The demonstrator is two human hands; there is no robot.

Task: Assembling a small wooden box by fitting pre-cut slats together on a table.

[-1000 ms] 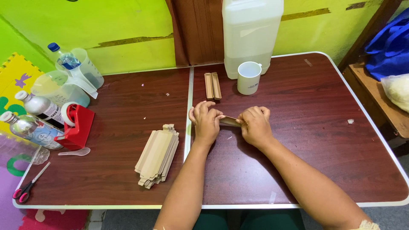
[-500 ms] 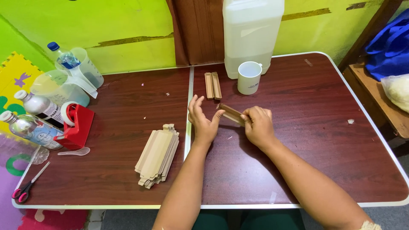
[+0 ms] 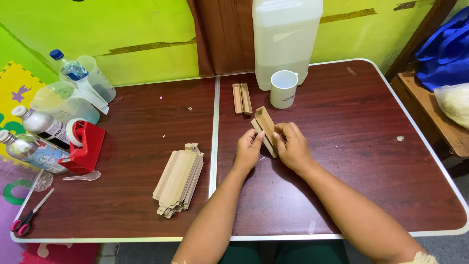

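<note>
Hands on cardboard box, frame centre.
Left hand [image 3: 248,149] and right hand [image 3: 291,146] both grasp box [image 3: 265,128], mug [image 3: 283,89] above.

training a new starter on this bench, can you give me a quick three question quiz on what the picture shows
1. True or false: both hands hold the folded cardboard piece above the table.
2. Which thing stands right in front of the large plastic jug? A) red tape dispenser B) white mug C) scissors
3. Fill in: the stack of flat cardboard blanks lies to the ____ of the left hand.

Key
1. True: the left hand and the right hand both grip it with their fingers.
2. B: the white mug; the red tape dispenser and the scissors are at the table's left end.
3. left
</note>
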